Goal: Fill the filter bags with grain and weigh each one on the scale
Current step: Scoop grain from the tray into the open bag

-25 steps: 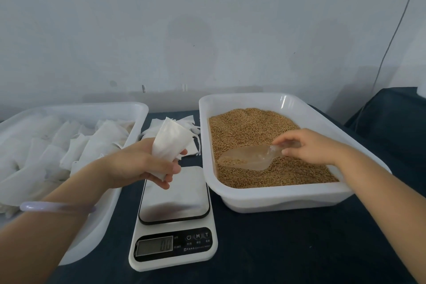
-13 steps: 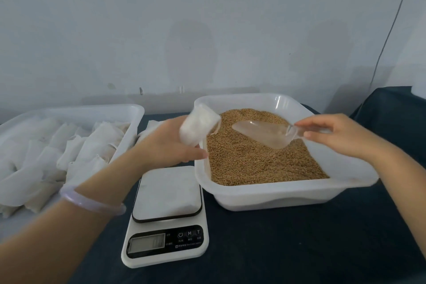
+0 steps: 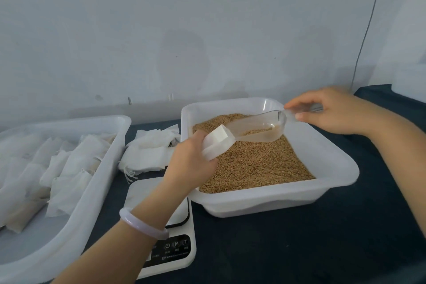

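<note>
- Two white trays flanked the work: the grain tray (image 3: 276, 193) on the right held the grain (image 3: 253, 163), and a left tray (image 3: 69, 121) held bags (image 3: 69, 168) that looked already filled.
- The scale (image 3: 177, 253) sat between the trays, nearer the person, partly hidden by the left forearm.
- Loose empty bags (image 3: 147, 152) lay heaped behind the scale.
- The clear scoop (image 3: 258, 130), pinched by its handle in the right hand (image 3: 332, 110), tilted down with a little grain inside, its lip at the bag's mouth.
- The filter bag (image 3: 217, 142) was gripped in the left hand (image 3: 191, 163), mouth open, above the grain tray.
- Filling was the step in hand. The next move, by my reading, called for emptying the scoop and then carrying the bag upright to the scale without spilling.
</note>
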Demonstrator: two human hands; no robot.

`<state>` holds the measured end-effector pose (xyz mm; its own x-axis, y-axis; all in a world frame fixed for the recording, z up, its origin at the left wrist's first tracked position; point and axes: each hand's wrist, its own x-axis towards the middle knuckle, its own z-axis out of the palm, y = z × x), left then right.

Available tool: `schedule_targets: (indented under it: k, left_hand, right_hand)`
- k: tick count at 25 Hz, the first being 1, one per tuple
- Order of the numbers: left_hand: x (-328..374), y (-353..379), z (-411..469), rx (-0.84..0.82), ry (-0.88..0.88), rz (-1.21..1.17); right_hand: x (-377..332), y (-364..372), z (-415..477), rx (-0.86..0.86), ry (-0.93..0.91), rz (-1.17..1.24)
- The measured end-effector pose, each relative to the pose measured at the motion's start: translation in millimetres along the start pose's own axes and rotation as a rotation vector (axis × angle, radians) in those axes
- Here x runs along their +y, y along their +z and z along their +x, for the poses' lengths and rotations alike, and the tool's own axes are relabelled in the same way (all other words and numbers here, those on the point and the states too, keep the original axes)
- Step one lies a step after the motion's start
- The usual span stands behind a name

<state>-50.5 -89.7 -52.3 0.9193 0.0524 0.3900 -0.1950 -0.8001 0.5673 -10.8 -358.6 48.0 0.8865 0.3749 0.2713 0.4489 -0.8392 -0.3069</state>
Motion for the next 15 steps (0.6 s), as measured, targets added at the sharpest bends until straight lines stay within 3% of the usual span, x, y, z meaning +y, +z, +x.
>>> schedule_targets:
  k: [7,15]
  left_hand:
    - [-6,6,1,0.001,-0.030,0.158]
    - [-7,7,2,-0.016,-0.053,0.099]
  right_hand:
    - [-18,-11,14,0.028,-0.112,-0.249]
    - [-32,-16,21,0.080,-0.125,-0.322]
